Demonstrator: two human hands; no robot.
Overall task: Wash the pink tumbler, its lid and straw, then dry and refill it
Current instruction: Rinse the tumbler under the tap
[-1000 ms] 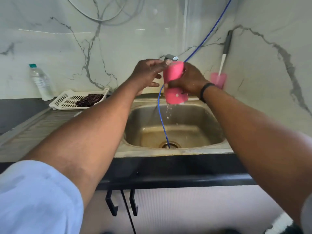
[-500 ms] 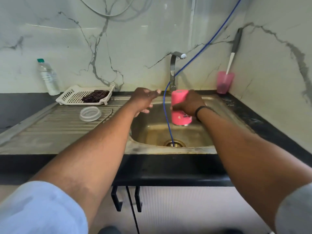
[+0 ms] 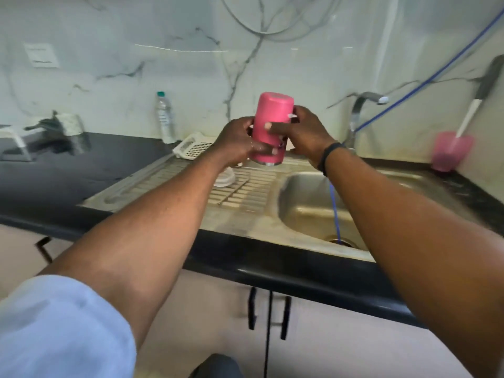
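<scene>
Pink tumbler [image 3: 271, 126] held upside down, slightly tilted, above the draining board.

Both my arms reach forward. My left hand [image 3: 240, 140] curls its fingers around the tumbler [image 3: 271, 126] low down; my right hand [image 3: 302, 132] grips it opposite, thumb across the front.

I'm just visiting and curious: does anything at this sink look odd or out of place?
Yes: a thin blue hose hangs down from the wall into the sink and runs into its drain. Also, both hands, left and right, hold the pink tumbler upside down above the draining board, probably just to drain it.
</scene>
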